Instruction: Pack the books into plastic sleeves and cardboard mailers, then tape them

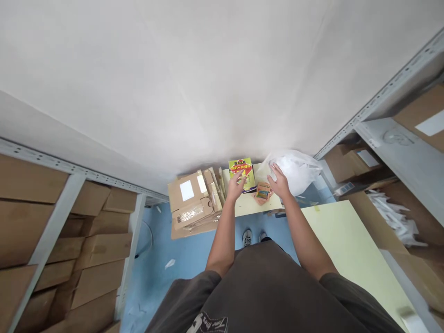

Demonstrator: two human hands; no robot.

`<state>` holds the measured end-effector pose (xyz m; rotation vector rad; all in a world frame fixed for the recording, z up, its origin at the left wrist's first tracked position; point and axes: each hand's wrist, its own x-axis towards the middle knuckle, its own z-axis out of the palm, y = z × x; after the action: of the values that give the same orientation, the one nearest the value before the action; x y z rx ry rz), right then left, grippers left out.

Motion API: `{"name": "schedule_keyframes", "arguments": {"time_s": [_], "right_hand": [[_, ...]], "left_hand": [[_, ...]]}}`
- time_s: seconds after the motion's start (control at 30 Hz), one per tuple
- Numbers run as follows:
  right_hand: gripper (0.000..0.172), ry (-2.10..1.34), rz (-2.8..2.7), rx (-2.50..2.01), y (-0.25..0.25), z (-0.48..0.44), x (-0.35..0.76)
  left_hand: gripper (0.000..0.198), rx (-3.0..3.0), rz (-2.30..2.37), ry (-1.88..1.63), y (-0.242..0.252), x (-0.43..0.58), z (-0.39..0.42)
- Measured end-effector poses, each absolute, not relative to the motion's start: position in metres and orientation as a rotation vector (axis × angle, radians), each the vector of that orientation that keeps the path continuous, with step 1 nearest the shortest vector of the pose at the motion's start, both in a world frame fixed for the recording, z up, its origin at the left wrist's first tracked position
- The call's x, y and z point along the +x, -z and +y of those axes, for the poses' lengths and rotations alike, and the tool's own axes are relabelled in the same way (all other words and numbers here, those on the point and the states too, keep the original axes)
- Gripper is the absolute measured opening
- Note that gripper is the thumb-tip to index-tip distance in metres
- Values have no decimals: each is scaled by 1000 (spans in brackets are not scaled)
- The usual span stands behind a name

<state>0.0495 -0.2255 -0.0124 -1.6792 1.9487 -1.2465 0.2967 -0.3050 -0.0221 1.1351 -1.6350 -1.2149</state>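
Note:
My left hand [236,184] reaches over a small pale-yellow table [249,205], its fingers resting on a green and yellow box with red print [243,172]. Fingers are partly curled around the box's lower edge. My right hand [278,181] is spread, fingers apart, touching a crumpled white plastic bag [294,172] at the table's right. A small orange-brown packet [262,192] lies on the table between my hands, nearer the right one.
Flattened cardboard boxes [192,203] lean left of the table. Metal shelving with cartons stands at left [69,217] and right [398,138]. A second pale-yellow tabletop [347,249] is at my right. Blue floor [180,259] with paper scraps lies below.

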Motion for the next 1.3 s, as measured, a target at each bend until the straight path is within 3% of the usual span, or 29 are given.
{"name": "schedule_keyframes", "arguments": {"time_s": [0.7,1.03,1.3], "right_hand": [[57,1038,1755,-1723,47,-299,75],[58,970,1923,-1612,65,-295,73],[60,860,2102,-1450,94,-249,57]], "left_hand": [[47,1370,-1573,1186,46,311,-320],[45,1406,-1578,1234,89,312,-360],[43,1285,-1715,1311,124,262,-330]]}}
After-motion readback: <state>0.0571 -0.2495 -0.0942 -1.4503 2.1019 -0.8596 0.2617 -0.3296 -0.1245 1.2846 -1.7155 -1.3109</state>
